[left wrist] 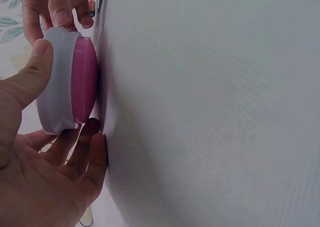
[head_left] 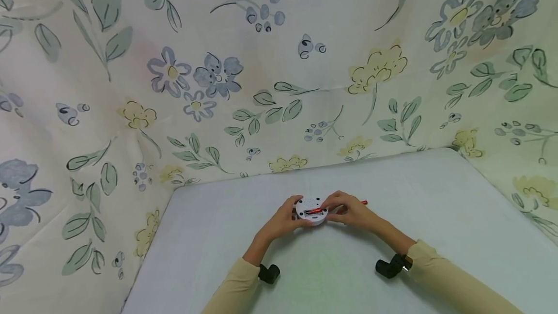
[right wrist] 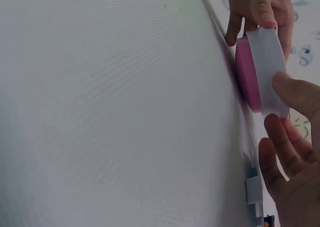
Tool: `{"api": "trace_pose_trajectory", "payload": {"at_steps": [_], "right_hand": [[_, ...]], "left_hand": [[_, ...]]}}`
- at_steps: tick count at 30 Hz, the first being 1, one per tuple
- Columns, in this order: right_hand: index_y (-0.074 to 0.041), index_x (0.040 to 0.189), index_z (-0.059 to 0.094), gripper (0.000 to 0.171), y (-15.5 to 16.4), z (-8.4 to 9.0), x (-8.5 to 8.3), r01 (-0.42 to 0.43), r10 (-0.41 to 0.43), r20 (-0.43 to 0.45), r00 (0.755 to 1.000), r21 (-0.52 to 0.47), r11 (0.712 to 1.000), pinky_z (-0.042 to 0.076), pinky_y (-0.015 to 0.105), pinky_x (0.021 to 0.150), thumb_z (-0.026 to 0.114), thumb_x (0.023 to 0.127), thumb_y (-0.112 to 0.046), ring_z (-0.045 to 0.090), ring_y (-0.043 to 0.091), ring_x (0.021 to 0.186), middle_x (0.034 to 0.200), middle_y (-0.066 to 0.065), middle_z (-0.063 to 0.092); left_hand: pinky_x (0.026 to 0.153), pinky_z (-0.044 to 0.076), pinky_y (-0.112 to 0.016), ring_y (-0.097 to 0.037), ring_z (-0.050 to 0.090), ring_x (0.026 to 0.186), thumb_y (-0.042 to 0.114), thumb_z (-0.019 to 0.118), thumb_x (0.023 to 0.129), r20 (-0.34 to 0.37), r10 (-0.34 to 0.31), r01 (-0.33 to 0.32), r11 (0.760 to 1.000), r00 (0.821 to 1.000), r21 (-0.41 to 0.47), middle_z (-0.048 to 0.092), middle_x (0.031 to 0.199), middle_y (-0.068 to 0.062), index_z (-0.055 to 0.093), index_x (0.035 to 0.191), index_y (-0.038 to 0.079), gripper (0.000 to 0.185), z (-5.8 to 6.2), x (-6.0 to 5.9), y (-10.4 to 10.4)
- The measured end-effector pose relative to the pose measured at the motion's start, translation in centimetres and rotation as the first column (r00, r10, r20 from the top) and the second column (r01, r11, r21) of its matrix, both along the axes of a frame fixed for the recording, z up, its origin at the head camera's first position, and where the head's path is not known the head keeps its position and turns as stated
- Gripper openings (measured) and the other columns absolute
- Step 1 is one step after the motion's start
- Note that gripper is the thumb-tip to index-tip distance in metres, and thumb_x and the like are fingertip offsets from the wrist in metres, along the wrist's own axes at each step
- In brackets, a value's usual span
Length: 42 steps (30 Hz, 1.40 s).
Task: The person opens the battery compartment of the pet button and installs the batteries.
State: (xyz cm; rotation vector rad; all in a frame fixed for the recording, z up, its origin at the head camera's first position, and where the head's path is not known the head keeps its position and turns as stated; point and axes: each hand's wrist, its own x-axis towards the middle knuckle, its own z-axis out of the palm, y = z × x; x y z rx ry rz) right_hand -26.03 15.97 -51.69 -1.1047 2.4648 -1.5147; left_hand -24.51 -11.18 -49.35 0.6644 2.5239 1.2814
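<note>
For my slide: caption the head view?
Both hands hold a round white device on the table.

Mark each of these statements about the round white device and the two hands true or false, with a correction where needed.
1. The round device rests on the table. True.
2. Its lower part is green. False: the wrist views show a pink base below a white upper part.
3. The left hand holds the device's rim. True.
4. The right hand lies flat on the table, apart from the device. False: its fingers touch the device and hold a red tool over it.
5. The device's top has a group of small holes. True.
</note>
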Motion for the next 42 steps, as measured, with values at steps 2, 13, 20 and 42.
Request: {"api": "trace_pose_trajectory", "payload": {"at_steps": [2,13,20,42], "right_hand": [[-0.013,0.118,0.075,0.027,-0.1,0.0,0.0,-0.001,0.001,-0.011,1.0,0.005,1.0,0.056,0.036,0.082,0.079,0.091,-0.015,0.06,0.024,0.104,0.117,0.003,0.062],[-0.011,0.118,0.074,0.027,-0.5,0.6,-0.1,0.006,-0.003,-0.042,0.999,0.076,0.997,0.055,0.034,0.082,0.077,0.092,-0.011,0.06,0.023,0.099,0.112,0.004,0.058],[-0.011,0.115,0.076,0.025,-0.7,1.1,-0.3,-0.008,0.018,-0.085,0.996,0.115,0.993,0.054,0.032,0.08,0.078,0.09,-0.008,0.06,0.019,0.095,0.107,0.001,0.057],[-0.001,0.128,0.064,0.038,0.4,1.9,0.1,-0.029,0.03,-0.017,0.999,0.038,0.999,0.056,0.036,0.082,0.076,0.093,-0.008,0.067,0.031,0.103,0.119,0.013,0.063]], "left_hand": [[0.093,0.045,-0.039,-0.023,0.052,0.112,0.025,0.08,0.091,-0.005,-0.007,0.007,1.0,1.0,0.003,0.049,0.139,-0.014,0.036,0.151,-0.003,0.079,0.0,-0.1,0.0],[0.092,0.044,-0.037,-0.022,0.05,0.112,0.021,0.08,0.092,0.018,-0.016,0.016,1.0,1.0,0.009,0.048,0.138,-0.015,0.035,0.15,-0.003,0.077,0.2,-0.3,0.0],[0.095,0.044,-0.041,-0.024,0.05,0.113,0.02,0.08,0.091,0.048,-0.009,0.009,1.0,0.999,0.009,0.047,0.139,-0.015,0.035,0.15,-0.003,0.078,0.3,-0.2,-0.1],[0.093,0.049,-0.041,-0.029,0.056,0.121,0.019,0.084,0.087,0.06,0.005,-0.005,1.0,0.998,-0.001,0.049,0.145,-0.015,0.038,0.152,0.002,0.082,0.8,-0.4,-0.3]]}}
